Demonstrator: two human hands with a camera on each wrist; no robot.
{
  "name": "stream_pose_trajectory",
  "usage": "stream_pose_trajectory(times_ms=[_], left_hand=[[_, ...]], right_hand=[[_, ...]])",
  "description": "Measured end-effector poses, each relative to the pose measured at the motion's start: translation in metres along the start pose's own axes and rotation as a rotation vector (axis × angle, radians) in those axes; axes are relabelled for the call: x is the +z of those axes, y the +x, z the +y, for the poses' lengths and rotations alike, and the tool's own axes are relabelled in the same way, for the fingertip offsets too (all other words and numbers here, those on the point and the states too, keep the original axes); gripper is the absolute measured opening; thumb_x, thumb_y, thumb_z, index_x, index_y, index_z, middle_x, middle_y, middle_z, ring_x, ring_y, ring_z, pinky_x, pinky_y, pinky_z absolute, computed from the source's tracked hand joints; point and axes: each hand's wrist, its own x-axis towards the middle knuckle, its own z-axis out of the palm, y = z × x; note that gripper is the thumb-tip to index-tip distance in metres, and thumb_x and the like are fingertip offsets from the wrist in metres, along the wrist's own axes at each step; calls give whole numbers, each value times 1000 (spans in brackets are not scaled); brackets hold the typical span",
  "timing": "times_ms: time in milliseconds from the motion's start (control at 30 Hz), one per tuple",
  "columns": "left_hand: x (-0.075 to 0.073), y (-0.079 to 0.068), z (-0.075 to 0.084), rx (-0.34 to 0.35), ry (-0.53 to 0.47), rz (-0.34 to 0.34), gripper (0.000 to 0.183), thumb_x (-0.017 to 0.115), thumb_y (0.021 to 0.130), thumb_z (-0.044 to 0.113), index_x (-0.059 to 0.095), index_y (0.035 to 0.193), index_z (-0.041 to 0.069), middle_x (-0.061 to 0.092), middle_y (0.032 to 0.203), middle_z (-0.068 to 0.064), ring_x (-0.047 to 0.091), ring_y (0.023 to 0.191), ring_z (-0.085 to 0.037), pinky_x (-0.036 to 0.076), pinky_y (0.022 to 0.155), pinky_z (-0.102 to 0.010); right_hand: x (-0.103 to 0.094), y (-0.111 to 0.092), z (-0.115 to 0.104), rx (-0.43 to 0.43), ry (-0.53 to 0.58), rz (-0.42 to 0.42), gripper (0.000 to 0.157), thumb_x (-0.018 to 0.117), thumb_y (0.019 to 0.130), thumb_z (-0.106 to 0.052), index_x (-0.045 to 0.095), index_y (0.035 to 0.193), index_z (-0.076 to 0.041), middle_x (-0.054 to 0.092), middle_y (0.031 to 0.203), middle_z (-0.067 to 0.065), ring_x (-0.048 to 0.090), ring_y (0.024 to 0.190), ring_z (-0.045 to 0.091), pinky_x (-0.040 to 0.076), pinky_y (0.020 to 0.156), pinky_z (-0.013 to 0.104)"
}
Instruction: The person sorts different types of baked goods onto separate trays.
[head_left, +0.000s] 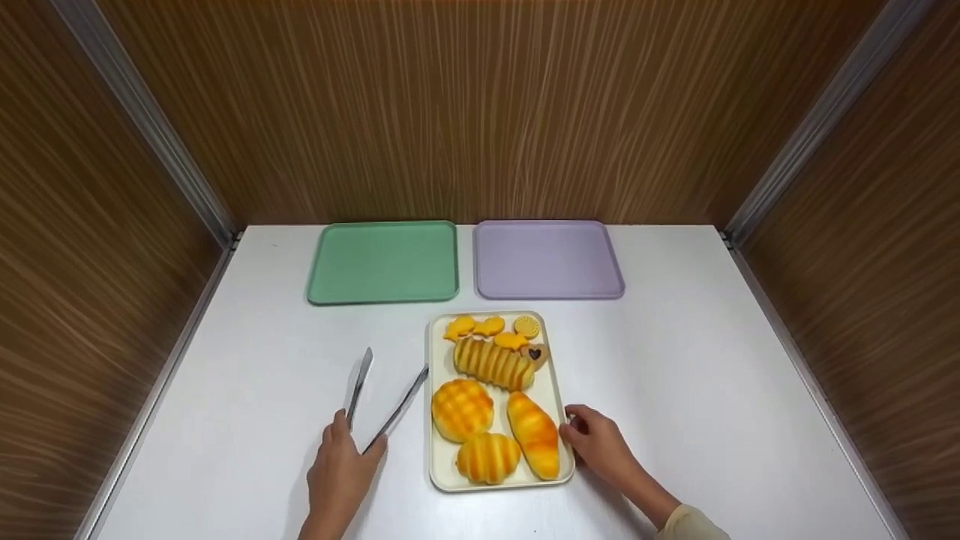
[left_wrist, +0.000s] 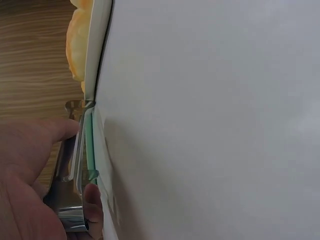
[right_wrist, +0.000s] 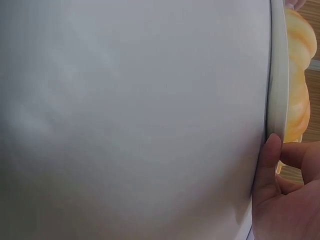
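Observation:
My left hand holds a pair of metal tongs left of a cream tray. The tongs' arms are spread apart, one tip close to the tray's left edge. In the left wrist view, thumb and fingers grip the tongs near their hinged end. On the tray's right side, my right hand pinches the rim, thumb and finger at the edge in the right wrist view. The tray bears a ridged long bread, a round scored bun, a croissant-like roll and a tapered bread.
At the tray's far end lie several small orange fish-shaped pieces, a round biscuit and a heart-centred cookie. Behind stand a green tray and a purple tray. Wood-grain walls enclose the white table.

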Motion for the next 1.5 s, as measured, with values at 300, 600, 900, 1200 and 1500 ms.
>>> stream_pose_trajectory(times_ms=[300, 600, 900, 1200, 1500], left_hand=[[-9, 9, 5, 53, 19, -4, 72, 67, 96, 34, 38, 147, -7, 59, 128, -26, 62, 118, -45, 51, 87, -61], [-8, 24, 15, 192, 53, 11, 58, 71, 94, 30, 49, 140, 0, 65, 122, -15, 66, 110, -34, 52, 75, -51], [-3, 35, 17, 263, 42, 5, 57, 71, 94, 24, 48, 141, 3, 63, 126, -12, 63, 113, -31, 51, 83, -52], [-1, 50, 16, 295, 39, -33, 57, 73, 93, 24, 49, 141, 5, 63, 130, -11, 62, 118, -32, 49, 92, -53], [-3, 69, 17, 326, 42, -123, 56, 75, 92, 27, 51, 140, 12, 65, 125, -9, 61, 100, -26, 48, 91, -48]], right_hand=[[-1, 0, 0, 34, 6, -3, 29, 68, 94, -9, 66, 122, -1, 58, 85, 1, 52, 72, 14, 43, 58, 21], [0, 2, 1, 8, 15, -1, 28, 68, 94, -10, 66, 121, -1, 58, 84, 1, 52, 69, 14, 44, 57, 21], [1, 2, 1, 6, 11, -5, 27, 68, 94, -10, 66, 119, -2, 58, 84, 1, 52, 70, 14, 44, 58, 21], [0, 3, 3, -3, 6, 0, 26, 68, 94, -10, 66, 119, -2, 57, 83, 1, 51, 67, 13, 43, 55, 21], [1, 3, 3, 12, -5, 8, 25, 69, 93, -10, 67, 117, -4, 57, 82, 0, 52, 72, 15, 43, 59, 21]])
